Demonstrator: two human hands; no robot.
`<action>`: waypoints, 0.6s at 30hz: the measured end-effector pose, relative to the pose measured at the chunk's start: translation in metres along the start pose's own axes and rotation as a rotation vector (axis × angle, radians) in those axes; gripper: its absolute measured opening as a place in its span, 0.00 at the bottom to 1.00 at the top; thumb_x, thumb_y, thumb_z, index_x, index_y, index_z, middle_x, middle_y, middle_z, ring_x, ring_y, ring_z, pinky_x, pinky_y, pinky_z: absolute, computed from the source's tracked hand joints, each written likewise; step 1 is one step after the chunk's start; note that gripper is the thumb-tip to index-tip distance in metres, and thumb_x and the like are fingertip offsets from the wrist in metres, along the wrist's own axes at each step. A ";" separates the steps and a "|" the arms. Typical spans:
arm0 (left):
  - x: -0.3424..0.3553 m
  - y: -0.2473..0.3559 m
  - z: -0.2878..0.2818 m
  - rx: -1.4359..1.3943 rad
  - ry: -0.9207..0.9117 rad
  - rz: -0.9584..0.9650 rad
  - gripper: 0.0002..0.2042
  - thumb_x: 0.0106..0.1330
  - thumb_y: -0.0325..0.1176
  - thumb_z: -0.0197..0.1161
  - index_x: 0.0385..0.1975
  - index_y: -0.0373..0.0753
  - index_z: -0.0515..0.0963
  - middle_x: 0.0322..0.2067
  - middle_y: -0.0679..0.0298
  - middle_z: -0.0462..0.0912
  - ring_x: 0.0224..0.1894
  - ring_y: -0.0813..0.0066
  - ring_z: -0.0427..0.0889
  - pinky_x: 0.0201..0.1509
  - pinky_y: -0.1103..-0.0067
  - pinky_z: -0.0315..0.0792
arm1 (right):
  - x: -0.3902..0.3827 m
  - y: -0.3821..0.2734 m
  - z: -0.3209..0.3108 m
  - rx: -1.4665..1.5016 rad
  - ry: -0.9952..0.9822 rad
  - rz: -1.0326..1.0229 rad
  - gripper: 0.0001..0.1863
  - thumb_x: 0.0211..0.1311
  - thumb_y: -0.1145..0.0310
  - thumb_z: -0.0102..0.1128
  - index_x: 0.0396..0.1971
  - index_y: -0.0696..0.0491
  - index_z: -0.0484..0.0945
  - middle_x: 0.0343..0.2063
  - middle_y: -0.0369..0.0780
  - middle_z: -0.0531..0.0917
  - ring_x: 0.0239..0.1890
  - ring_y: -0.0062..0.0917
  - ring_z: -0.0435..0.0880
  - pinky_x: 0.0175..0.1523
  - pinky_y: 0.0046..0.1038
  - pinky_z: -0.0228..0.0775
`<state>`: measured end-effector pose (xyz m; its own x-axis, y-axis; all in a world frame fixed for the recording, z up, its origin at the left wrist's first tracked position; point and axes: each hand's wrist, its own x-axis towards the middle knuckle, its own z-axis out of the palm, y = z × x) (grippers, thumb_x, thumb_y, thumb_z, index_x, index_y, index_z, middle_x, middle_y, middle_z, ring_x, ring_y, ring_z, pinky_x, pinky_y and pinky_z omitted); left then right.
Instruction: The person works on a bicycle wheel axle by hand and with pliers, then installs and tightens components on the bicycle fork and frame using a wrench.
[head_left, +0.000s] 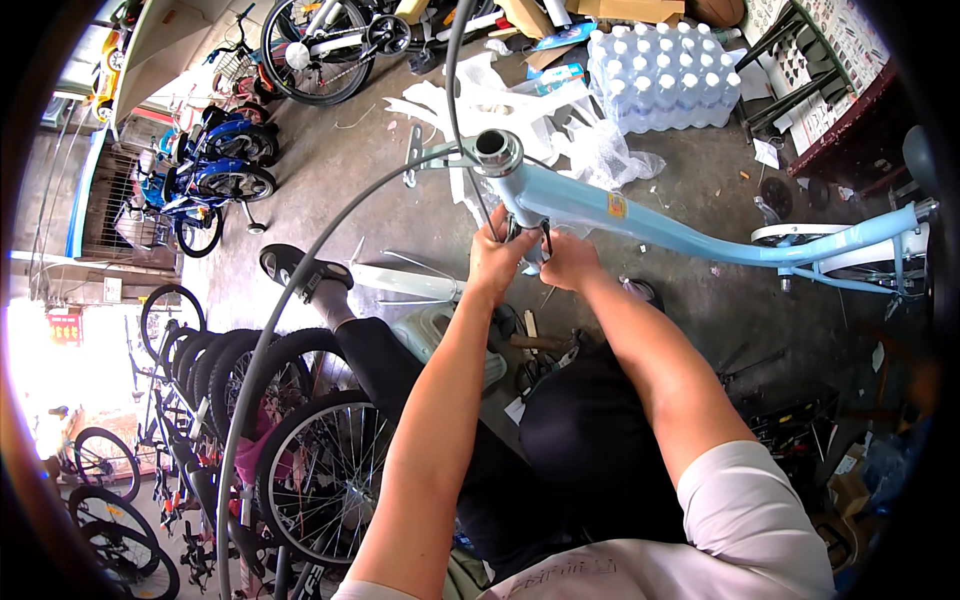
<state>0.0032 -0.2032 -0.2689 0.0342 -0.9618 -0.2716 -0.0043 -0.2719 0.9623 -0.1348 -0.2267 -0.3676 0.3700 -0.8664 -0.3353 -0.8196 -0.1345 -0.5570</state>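
A light blue bicycle frame [640, 222] stretches from the centre to the right, with the open round top of its head tube [494, 147] facing up. My left hand [494, 262] grips the lower end of this tube, thumb laid across it. Close beside it, my right hand [570, 262] is closed at the same spot, fingers curled. A thin dark piece shows by its fingertips, but I cannot make out what it is. A long grey cable [300, 275] arcs from beside the head tube down the left.
Shrink-wrapped water bottles [665, 80] and torn white packing wrap [610, 150] lie beyond the frame. Several bicycle wheels [325, 475] crowd the lower left. Small blue bicycles [225, 165] stand at the far left. A white mudguard [400, 282] lies near my foot.
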 end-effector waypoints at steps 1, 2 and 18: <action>0.000 -0.001 -0.002 -0.021 -0.005 0.018 0.18 0.64 0.25 0.67 0.55 0.36 0.77 0.44 0.65 0.85 0.43 0.78 0.81 0.50 0.77 0.73 | 0.002 0.000 -0.002 0.000 -0.005 0.000 0.18 0.54 0.59 0.60 0.47 0.36 0.84 0.47 0.39 0.83 0.54 0.36 0.83 0.61 0.46 0.71; -0.001 -0.001 -0.005 0.001 -0.001 0.003 0.18 0.64 0.25 0.67 0.54 0.37 0.77 0.44 0.65 0.85 0.44 0.78 0.81 0.50 0.77 0.73 | 0.003 0.000 -0.005 0.047 -0.073 -0.024 0.20 0.53 0.57 0.60 0.48 0.38 0.84 0.46 0.40 0.84 0.52 0.36 0.84 0.59 0.44 0.73; -0.001 0.002 -0.008 0.027 -0.016 -0.023 0.18 0.63 0.26 0.68 0.54 0.36 0.78 0.45 0.63 0.85 0.48 0.77 0.80 0.54 0.75 0.72 | 0.036 0.015 -0.025 -0.160 -0.398 -0.301 0.27 0.40 0.40 0.74 0.42 0.36 0.87 0.41 0.36 0.88 0.47 0.35 0.86 0.52 0.40 0.78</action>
<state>0.0112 -0.2020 -0.2664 0.0183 -0.9555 -0.2943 -0.0306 -0.2947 0.9551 -0.1447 -0.2721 -0.3694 0.7114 -0.5324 -0.4588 -0.6967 -0.4481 -0.5602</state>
